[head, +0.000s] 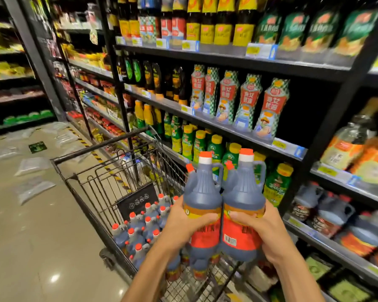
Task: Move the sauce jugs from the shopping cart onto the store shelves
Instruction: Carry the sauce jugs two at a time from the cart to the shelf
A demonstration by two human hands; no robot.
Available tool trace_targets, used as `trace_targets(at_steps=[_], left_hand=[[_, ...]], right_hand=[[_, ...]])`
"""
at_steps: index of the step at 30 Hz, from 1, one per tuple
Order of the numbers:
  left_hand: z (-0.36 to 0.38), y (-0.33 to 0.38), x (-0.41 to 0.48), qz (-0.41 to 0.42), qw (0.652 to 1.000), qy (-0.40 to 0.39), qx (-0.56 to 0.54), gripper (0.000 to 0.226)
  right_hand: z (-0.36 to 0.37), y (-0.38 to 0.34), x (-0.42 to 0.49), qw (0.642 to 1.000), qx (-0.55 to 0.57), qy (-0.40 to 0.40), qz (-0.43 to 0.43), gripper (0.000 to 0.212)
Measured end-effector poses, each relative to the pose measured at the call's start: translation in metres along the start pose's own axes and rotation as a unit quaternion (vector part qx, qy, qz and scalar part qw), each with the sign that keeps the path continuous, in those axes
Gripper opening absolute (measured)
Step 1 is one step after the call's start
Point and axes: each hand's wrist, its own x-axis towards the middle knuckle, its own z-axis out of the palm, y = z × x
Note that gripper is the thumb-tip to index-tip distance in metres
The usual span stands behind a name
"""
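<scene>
I hold two dark sauce jugs side by side above the shopping cart (90,171), both upright with orange caps and red-orange labels. My left hand (184,224) grips the left jug (202,192) around its label. My right hand (263,232) grips the right jug (243,190) the same way. Several more jugs (144,225) of the same kind stand in the cart's basket below my forearms. To the right, a low shelf (327,243) holds similar dark jugs (334,212) with handles.
Black store shelves run along the right, packed with green-yellow bottles (205,144), checkered pouches (247,101) and dark bottles above. The cart stands close against the shelving. Grey tiled aisle floor (42,225) lies to the left, with yellow-black hazard tape (92,149) beside the shelf base.
</scene>
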Motion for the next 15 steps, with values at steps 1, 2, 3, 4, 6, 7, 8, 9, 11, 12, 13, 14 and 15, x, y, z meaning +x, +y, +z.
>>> trace_targets(at_steps=[1,2,3,4,6,7,8,9,11,12,13,14,15], left_hand=[[0.002,0.003,0.002,0.015,1.000,-0.018,0.015,0.058],[0.003,0.007,0.005,0.030,0.999,-0.034,0.023,0.054],[0.004,0.010,0.008,0.043,0.998,-0.047,0.029,0.054],[0.004,0.014,0.010,0.054,0.996,-0.057,0.031,0.054],[0.003,0.020,0.010,0.067,0.995,-0.067,0.031,0.050],[0.003,0.021,0.010,0.070,0.995,-0.071,0.025,0.048],[0.002,0.023,0.009,0.071,0.994,-0.077,0.017,0.048],[0.001,0.025,0.008,0.071,0.994,-0.087,0.011,0.049],[0.001,0.031,0.004,0.071,0.990,-0.121,0.003,0.053],[0.003,0.034,0.002,0.070,0.987,-0.142,-0.001,0.054],[0.007,0.037,0.000,0.069,0.984,-0.164,-0.007,0.056],[0.012,0.041,-0.004,0.069,0.980,-0.185,-0.011,0.057],[0.019,0.044,-0.009,0.069,0.976,-0.205,-0.012,0.060]], right_hand=[[0.000,-0.007,-0.004,1.000,-0.005,0.012,-0.008,0.072],[0.000,-0.014,-0.008,1.000,-0.010,0.022,-0.017,0.072],[0.002,-0.019,-0.013,0.999,-0.015,0.031,-0.023,0.073],[0.003,-0.024,-0.017,0.999,-0.019,0.042,-0.028,0.074],[0.009,-0.031,-0.026,0.996,-0.029,0.070,-0.036,0.072],[0.014,-0.034,-0.032,0.995,-0.034,0.085,-0.041,0.072],[0.018,-0.037,-0.039,0.993,-0.038,0.103,-0.047,0.074],[0.023,-0.040,-0.046,0.990,-0.044,0.122,-0.053,0.077],[0.031,-0.044,-0.061,0.983,-0.058,0.160,-0.063,0.080],[0.033,-0.045,-0.070,0.980,-0.062,0.176,-0.071,0.077],[0.034,-0.045,-0.080,0.976,-0.064,0.195,-0.079,0.073],[0.033,-0.047,-0.092,0.971,-0.066,0.216,-0.085,0.070],[0.033,-0.049,-0.104,0.965,-0.069,0.237,-0.089,0.069]])
